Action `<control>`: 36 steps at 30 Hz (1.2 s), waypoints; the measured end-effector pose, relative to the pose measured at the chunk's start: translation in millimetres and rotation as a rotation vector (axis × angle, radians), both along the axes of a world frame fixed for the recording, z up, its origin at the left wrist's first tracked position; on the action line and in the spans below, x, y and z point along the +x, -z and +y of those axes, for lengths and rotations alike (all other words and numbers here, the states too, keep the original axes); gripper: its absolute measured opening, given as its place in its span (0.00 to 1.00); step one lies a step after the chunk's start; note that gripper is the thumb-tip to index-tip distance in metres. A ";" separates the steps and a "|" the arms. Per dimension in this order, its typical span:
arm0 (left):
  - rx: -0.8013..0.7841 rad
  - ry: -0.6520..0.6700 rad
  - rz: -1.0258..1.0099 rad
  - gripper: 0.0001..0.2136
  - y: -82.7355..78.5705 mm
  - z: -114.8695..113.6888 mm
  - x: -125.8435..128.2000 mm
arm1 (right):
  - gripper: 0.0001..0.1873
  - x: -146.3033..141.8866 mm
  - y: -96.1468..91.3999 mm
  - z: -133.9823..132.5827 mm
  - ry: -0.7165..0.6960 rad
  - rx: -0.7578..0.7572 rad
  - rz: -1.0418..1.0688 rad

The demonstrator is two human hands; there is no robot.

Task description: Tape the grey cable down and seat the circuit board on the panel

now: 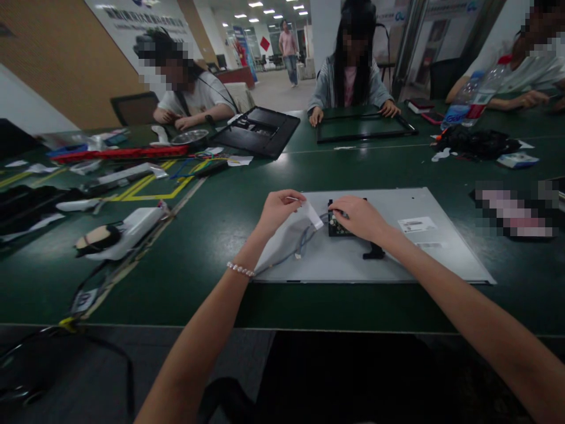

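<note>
A flat silver-white panel (424, 235) lies on the green table before me. My left hand (279, 211) pinches the upper end of a white flat ribbon cable (312, 215), just above the panel's left part. Grey-blue wires (304, 237) run below it across the panel to the left. My right hand (359, 217) is closed over a small green circuit board (338, 226) at the panel's middle and hides much of it. A black bracket-like piece (374, 252) sits on the panel below that hand. Farther right, a white label (417, 224) is stuck to the panel.
Across the table (247, 176), a person holds a black rectangular frame (366, 139). Near another person lies a black cover (260, 131). Cables, a red bar (123, 153) and a white device (132, 232) are at left; bottles (483, 97) and a black bag (477, 141) at right.
</note>
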State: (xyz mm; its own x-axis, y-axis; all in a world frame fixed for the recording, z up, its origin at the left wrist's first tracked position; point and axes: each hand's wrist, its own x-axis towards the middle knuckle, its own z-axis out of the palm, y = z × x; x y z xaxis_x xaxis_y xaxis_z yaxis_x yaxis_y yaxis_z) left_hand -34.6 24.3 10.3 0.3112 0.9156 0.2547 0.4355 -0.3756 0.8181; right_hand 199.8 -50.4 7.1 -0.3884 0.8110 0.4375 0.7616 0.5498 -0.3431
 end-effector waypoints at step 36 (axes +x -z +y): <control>0.264 0.194 0.505 0.11 5.3 -17.5 9.5 | 0.12 -26.2 0.8 -17.3 -0.330 0.090 -0.256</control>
State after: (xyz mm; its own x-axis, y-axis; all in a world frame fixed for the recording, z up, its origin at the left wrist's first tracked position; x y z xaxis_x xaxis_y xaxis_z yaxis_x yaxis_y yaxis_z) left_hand -25.1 6.8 4.9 0.6078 0.7560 0.2428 0.6493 -0.6492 0.3962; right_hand 173.6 -67.6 6.3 -0.7257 0.5881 0.3570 0.5943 0.7973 -0.1055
